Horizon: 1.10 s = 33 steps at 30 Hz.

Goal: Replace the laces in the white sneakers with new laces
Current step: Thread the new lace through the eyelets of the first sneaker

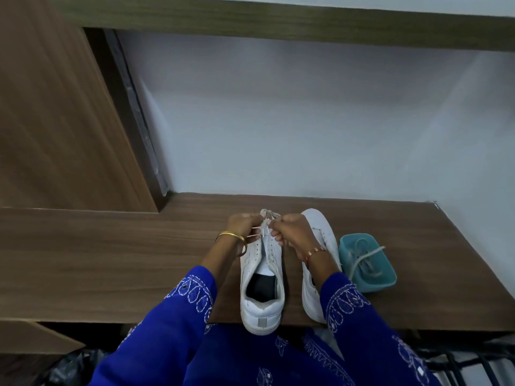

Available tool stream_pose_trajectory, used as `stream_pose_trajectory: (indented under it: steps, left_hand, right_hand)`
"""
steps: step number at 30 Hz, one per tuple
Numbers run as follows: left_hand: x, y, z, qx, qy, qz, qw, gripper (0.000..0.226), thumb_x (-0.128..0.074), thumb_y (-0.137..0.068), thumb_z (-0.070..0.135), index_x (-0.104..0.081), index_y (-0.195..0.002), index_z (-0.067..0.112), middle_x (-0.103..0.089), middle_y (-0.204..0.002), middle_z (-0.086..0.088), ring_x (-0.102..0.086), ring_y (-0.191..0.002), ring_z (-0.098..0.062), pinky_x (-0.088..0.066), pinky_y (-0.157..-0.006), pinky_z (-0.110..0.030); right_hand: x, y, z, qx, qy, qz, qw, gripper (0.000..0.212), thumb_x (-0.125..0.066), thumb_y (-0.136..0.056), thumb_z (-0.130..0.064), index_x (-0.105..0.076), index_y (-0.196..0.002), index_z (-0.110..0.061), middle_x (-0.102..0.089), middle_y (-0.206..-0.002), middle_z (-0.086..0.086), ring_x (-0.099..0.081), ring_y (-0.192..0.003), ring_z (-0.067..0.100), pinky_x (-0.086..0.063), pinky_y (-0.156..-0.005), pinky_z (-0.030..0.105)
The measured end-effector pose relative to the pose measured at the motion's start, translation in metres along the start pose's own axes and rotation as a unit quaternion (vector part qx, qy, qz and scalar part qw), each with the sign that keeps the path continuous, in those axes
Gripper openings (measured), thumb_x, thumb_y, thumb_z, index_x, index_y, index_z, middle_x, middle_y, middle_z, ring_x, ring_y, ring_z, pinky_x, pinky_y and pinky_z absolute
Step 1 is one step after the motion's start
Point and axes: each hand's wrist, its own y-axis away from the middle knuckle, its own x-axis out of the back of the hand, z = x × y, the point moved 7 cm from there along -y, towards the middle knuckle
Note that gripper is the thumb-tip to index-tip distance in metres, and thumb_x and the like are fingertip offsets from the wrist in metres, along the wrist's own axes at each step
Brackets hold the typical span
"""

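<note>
Head view. Illumination was soft, cool and fairly dim, with no hard shadows; the pale wall (306, 121) across the centre of the frame carried a faint bluish cast and graded darker toward the upper right. A weak diagonal sheen lay on the wall at centre left. The wooden desktop (111, 260) showed a mild, diffuse reflection without glare. Wide-angle distortion bent straight edges: the shelf (278, 20) along the top bowed and tilted, and the panel at upper left leaned outward. Detail was soft overall, with slight smearing at the lower corners.
</note>
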Motion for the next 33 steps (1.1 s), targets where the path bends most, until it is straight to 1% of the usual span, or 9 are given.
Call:
stream_pose_trajectory:
  steps: [4,11,17,20,22,24,28,30,33]
  left_hand:
    - [-0.002,-0.002,-0.004,0.004,-0.006,-0.010,1.000,0.016,-0.064,-0.085,0.010,-0.060,-0.069,0.013,-0.054,-0.051,0.005,-0.046,-0.040,-0.003,-0.046,-0.044,-0.016]
    - [0.017,-0.014,-0.012,-0.020,-0.062,0.032,0.997,0.021,-0.057,-0.087,0.007,-0.066,-0.070,0.015,-0.053,-0.058,0.004,-0.043,-0.046,-0.007,-0.040,-0.048,-0.018]
    - [0.049,-0.027,-0.037,-0.024,-0.160,0.104,0.981,0.049,-0.061,-0.085,0.004,-0.047,-0.040,0.016,-0.041,-0.036,0.002,-0.033,-0.043,-0.017,-0.029,-0.042,-0.019]
    - [0.049,-0.026,-0.043,-0.036,-0.238,0.094,0.966,0.028,-0.056,-0.082,0.000,-0.055,-0.055,0.009,-0.049,-0.052,-0.007,-0.043,-0.051,-0.019,-0.038,-0.058,-0.027]
    - [0.045,-0.022,-0.045,-0.042,-0.286,0.083,0.954,0.011,-0.055,-0.083,0.003,-0.066,-0.083,0.001,-0.064,-0.075,-0.017,-0.059,-0.072,-0.029,-0.040,-0.067,-0.028]
    - [0.040,-0.018,-0.040,-0.080,-0.334,0.099,0.934,0.018,-0.057,-0.085,0.008,-0.062,-0.100,-0.001,-0.064,-0.087,-0.018,-0.059,-0.081,-0.029,-0.037,-0.068,-0.024]
    - [0.008,0.004,-0.016,-0.222,-0.344,0.081,0.909,0.017,-0.056,-0.090,0.013,-0.067,-0.079,0.005,-0.053,-0.066,0.003,-0.042,-0.055,-0.001,-0.031,-0.051,-0.014]
    - [-0.003,0.002,-0.022,-0.219,-0.379,0.060,0.897,0.029,-0.054,-0.092,0.017,-0.062,-0.065,0.008,-0.050,-0.057,0.004,-0.045,-0.053,-0.005,-0.031,-0.053,-0.021]
    - [-0.009,-0.005,-0.028,-0.174,-0.466,0.048,0.866,0.024,-0.048,-0.092,0.019,-0.069,-0.094,0.008,-0.064,-0.092,-0.014,-0.061,-0.086,-0.028,-0.043,-0.069,-0.032]
  right_hand:
    - [-0.002,-0.001,0.001,0.012,0.014,0.008,1.000,0.020,-0.059,-0.085,-0.003,-0.057,-0.066,-0.007,-0.054,-0.059,0.008,-0.044,-0.047,0.012,-0.037,-0.039,0.014]
    - [0.017,-0.010,0.011,0.010,-0.022,0.057,0.998,0.012,-0.052,-0.085,0.000,-0.057,-0.074,-0.002,-0.059,-0.061,0.009,-0.046,-0.045,0.012,-0.038,-0.038,0.016]
    - [0.020,-0.019,0.042,-0.048,-0.051,0.076,0.995,0.015,-0.048,-0.084,0.005,-0.049,-0.072,-0.005,-0.061,-0.065,0.014,-0.046,-0.041,0.011,-0.039,-0.037,0.017]
    - [0.017,-0.024,0.054,-0.059,-0.057,0.082,0.993,0.024,-0.048,-0.084,0.008,-0.044,-0.066,-0.008,-0.060,-0.064,0.013,-0.047,-0.036,0.005,-0.042,-0.038,0.016]
    - [0.014,-0.027,0.059,-0.059,-0.067,0.082,0.993,0.029,-0.050,-0.083,0.010,-0.043,-0.063,-0.009,-0.060,-0.066,0.013,-0.050,-0.042,0.008,-0.046,-0.041,0.017]
    - [0.011,-0.028,0.061,-0.054,-0.083,0.077,0.992,0.028,-0.050,-0.084,0.011,-0.044,-0.064,-0.008,-0.059,-0.068,0.013,-0.053,-0.050,0.013,-0.050,-0.045,0.019]
    - [0.008,-0.031,0.066,-0.058,-0.083,0.073,0.992,0.012,-0.046,-0.087,0.012,-0.056,-0.083,0.007,-0.057,-0.076,0.018,-0.058,-0.048,0.010,-0.050,-0.044,0.016]
    - [0.007,-0.032,0.068,-0.057,-0.083,0.083,0.991,0.019,-0.042,-0.088,0.012,-0.053,-0.101,0.020,-0.054,-0.079,0.018,-0.056,-0.048,0.010,-0.047,-0.042,0.015]
    - [0.005,-0.033,0.066,-0.052,-0.081,0.079,0.992,0.020,-0.038,-0.089,0.013,-0.053,-0.087,0.000,-0.051,-0.070,0.014,-0.052,-0.038,0.002,-0.042,-0.039,0.013]
